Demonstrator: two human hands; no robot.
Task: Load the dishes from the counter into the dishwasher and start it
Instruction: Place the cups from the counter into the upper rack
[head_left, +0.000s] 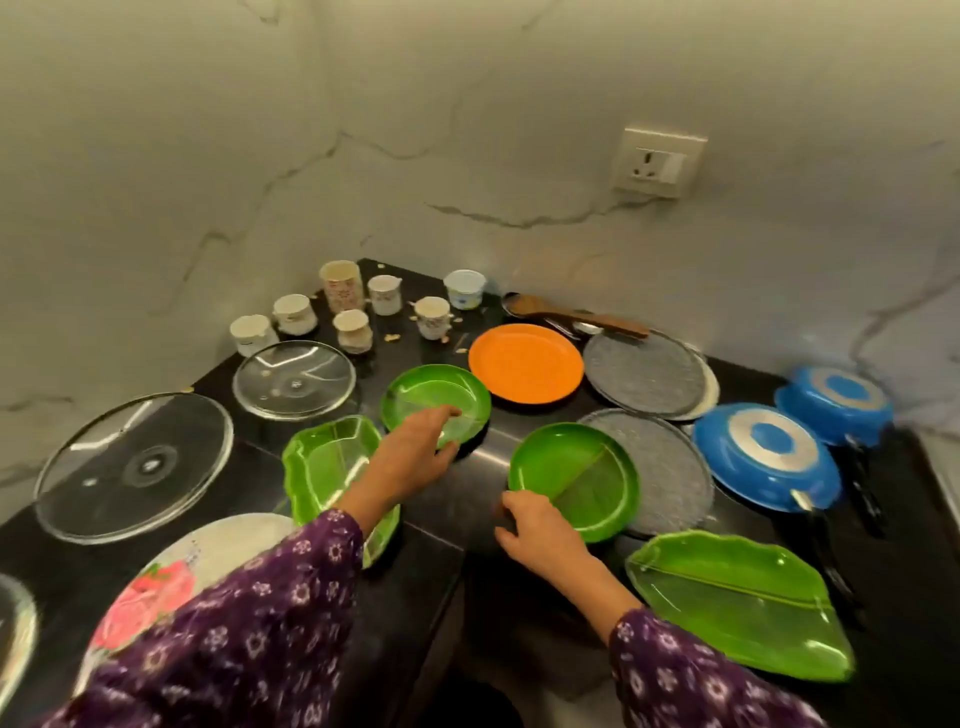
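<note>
On the counter (426, 582), each hand (415, 457) (540, 535) grips 1 green plate (431, 395) (587, 483).

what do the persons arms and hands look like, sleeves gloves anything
Both arms wear long dark purple sleeves printed with small pale flowers; the left sleeve and right sleeve end near the wrists. The left hand and right hand are bare, no gloves.

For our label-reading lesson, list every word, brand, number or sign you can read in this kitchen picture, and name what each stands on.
No text here can be read.
White tub: blue print, too blurred to read.
Cups: patterns only; any words are too small to tell.
Wall socket: no readable marking.
</note>
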